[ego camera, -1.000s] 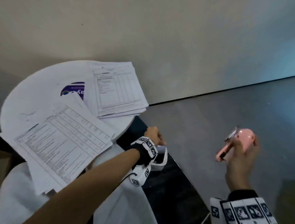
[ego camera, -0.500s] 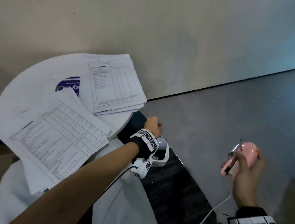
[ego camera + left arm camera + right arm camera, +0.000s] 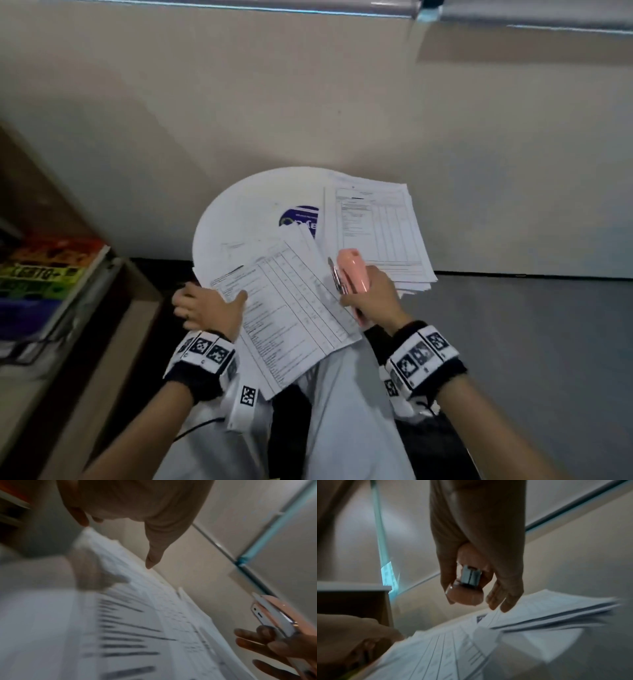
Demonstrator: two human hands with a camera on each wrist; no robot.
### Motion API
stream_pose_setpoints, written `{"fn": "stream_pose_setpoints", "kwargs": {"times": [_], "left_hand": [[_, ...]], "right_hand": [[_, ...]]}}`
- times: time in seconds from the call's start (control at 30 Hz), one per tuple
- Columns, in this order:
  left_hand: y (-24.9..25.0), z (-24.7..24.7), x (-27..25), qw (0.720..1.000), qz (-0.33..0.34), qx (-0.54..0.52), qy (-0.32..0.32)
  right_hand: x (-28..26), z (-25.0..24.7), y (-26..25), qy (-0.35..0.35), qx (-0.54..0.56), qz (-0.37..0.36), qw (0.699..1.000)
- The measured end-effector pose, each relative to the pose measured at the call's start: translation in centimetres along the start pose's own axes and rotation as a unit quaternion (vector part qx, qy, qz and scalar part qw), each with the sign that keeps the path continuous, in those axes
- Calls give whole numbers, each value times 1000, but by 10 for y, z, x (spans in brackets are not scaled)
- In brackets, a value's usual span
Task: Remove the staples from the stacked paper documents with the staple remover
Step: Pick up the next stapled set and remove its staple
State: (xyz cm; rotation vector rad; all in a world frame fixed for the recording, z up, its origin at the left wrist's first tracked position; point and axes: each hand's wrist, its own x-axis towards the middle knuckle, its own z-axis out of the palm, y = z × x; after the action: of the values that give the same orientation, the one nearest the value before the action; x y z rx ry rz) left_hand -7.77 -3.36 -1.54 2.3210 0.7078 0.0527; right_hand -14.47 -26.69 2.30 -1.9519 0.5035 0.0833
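Observation:
Two stacks of printed paper lie on a round white table (image 3: 239, 219). The near stack (image 3: 291, 308) overhangs the front edge; the far stack (image 3: 373, 233) lies at the back right. My left hand (image 3: 212, 301) rests at the near stack's left corner, thumb laid on the top sheet and fingers spread past the edge. In the left wrist view the thumb (image 3: 150, 561) points down at the blurred near stack (image 3: 120, 628). My right hand (image 3: 370, 298) grips a pink staple remover (image 3: 352, 274) over that stack's right edge, metal tip forward. The staple remover (image 3: 469, 580) also shows in the right wrist view.
A shelf unit with coloured boxes (image 3: 51, 270) stands at the left. A cream wall (image 3: 308, 102) runs close behind the table. Grey floor (image 3: 531, 342) lies to the right. My lap in a white garment (image 3: 342, 411) sits under the stack's overhang.
The view has swung left onto the table. My left hand came up from beside my lap to the near stack's corner. My right hand carried the staple remover from over the floor to the papers.

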Motion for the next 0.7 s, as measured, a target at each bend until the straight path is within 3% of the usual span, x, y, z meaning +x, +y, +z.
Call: {"fn": "stream_pose_setpoints", "kwargs": {"times": [0.1, 0.33, 0.53, 0.7], "left_hand": [[-25, 6, 8, 998, 14, 3, -53], [-29, 13, 4, 989, 144, 3, -22], [-32, 12, 8, 982, 181, -35, -44], [-30, 12, 13, 973, 164, -116, -115]], "right_hand": [[20, 33, -11, -12, -43, 11, 999], [24, 49, -2, 52, -91, 3, 995], [18, 48, 11, 40, -64, 11, 997], [23, 49, 15, 15, -22, 27, 999]]}}
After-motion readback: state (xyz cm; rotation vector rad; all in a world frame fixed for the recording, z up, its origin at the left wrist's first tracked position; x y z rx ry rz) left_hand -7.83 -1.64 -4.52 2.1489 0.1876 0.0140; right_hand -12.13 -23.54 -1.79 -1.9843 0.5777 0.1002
